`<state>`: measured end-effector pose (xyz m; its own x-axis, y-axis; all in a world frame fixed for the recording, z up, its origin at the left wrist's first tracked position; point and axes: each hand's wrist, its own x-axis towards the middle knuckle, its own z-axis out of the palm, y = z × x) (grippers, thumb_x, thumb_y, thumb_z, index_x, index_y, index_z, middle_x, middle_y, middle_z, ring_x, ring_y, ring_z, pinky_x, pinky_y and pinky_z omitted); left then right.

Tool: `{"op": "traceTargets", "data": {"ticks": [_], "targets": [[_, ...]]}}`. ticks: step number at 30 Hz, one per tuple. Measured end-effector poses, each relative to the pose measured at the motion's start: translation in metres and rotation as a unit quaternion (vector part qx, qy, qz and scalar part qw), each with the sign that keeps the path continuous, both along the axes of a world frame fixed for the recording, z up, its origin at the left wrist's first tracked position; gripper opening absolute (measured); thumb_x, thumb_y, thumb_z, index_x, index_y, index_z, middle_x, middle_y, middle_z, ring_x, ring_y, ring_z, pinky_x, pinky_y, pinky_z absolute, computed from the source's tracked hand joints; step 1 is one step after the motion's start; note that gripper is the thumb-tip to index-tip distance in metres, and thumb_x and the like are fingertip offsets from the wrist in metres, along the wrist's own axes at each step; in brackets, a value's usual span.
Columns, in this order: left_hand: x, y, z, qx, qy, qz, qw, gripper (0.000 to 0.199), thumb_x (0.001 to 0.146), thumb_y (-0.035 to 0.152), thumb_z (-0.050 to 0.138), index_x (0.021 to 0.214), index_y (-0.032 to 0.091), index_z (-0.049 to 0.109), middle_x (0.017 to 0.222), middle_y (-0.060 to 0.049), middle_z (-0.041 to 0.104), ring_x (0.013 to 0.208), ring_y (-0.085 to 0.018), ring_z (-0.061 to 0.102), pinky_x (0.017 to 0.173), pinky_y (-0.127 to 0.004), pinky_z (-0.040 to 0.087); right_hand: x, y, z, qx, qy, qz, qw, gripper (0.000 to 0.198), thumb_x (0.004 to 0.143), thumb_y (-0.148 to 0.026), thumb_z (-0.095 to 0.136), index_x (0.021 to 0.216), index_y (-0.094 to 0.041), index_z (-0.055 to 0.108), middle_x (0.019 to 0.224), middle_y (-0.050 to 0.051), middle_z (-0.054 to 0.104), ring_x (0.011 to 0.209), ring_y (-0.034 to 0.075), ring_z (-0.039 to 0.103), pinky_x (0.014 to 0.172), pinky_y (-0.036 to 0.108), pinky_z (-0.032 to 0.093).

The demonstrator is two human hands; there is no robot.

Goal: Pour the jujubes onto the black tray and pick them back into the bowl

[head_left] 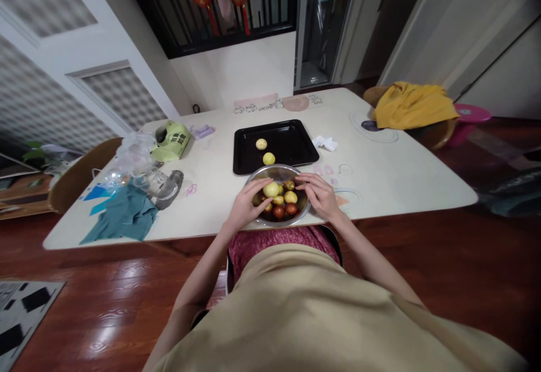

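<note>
A round metal bowl (279, 223) at the table's near edge holds several fruits, yellow, green and reddish-brown. My left hand (249, 202) reaches over the bowl's left rim, with thumb and fingers around a pale yellow-green round fruit (271, 190). On the right rim is my right hand (320, 196), its fingers apart and nothing visible between them. Its fingertips come close to a mottled brown-yellow fruit (289, 185). Two reddish-brown fruits (278, 211) lie at the near side of the bowl. Behind it, a black tray (291, 138) carries two yellow round fruits (269, 159).
White crumpled tissue (326, 143) lies right of the tray. On the table's left are a green tissue pack (172, 140), clear plastic bags (135, 155), a grey-and-clear item (165, 187) and a teal cloth (124, 214). A yellow garment (412, 106) drapes a chair at right.
</note>
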<state>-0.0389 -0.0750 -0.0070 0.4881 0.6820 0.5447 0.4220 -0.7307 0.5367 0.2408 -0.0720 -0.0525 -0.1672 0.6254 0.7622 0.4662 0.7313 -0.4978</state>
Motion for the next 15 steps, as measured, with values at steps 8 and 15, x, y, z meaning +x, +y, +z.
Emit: {"op": "traceTargets", "data": {"ticks": [8,15], "targets": [[0.001,-0.006,-0.012,0.025,-0.121,0.04,0.991,0.028,0.11,0.036,0.056,0.129,0.024,0.072,0.132,-0.013,0.075,0.128,-0.028,0.069,0.114,-0.053,0.057,0.002,-0.001,-0.001,-0.008,0.004,0.003,1.0,0.041,0.112,-0.037,0.044,0.099,-0.025,0.08,0.119,0.011,0.081,0.12,0.03,0.073,0.104,0.056,0.06],[0.001,-0.007,-0.024,0.056,-0.137,0.036,0.988,0.036,0.112,0.04,0.046,0.13,0.022,0.071,0.131,-0.015,0.073,0.129,-0.029,0.067,0.113,-0.055,0.054,0.009,0.033,0.018,-0.046,-0.03,-0.018,0.998,0.029,0.109,-0.035,0.051,0.111,-0.026,0.078,0.125,0.011,0.077,0.117,0.029,0.073,0.104,0.053,0.06]]}}
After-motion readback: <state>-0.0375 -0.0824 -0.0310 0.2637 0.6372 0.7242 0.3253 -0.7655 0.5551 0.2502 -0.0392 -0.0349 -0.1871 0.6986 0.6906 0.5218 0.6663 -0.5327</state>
